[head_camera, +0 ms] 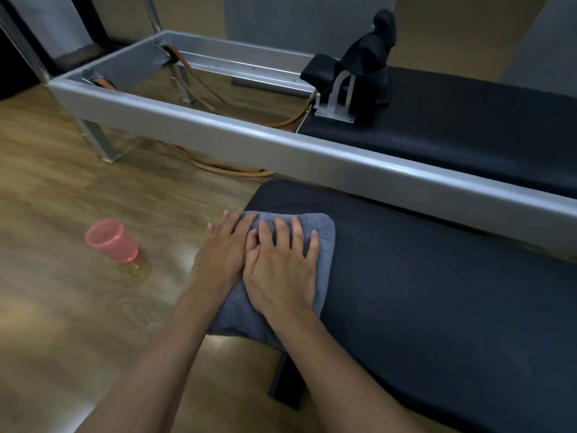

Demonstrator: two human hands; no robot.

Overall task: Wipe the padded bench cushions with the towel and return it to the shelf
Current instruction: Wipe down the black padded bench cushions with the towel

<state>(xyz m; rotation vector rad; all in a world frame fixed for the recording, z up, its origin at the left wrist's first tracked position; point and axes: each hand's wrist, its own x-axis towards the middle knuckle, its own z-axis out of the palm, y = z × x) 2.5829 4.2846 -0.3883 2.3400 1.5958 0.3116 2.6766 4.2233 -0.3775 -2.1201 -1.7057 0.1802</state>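
Note:
A folded blue-grey towel [324,239] lies on the left end of a dark padded bench cushion [437,292], partly hanging over its left edge. My left hand [223,254] and my right hand [281,264] press flat on the towel side by side, fingers spread and pointing away from me, thumbs touching. A second dark cushion [452,126] sits inside the silver metal frame [281,145] behind. No shelf is in view.
A pink plastic cup [110,240] stands on the wooden floor left of the bench, with a wet patch by it. Black shoulder rests [359,79] on a metal bracket rise from the far cushion. Tan straps [218,165] trail across the floor under the frame.

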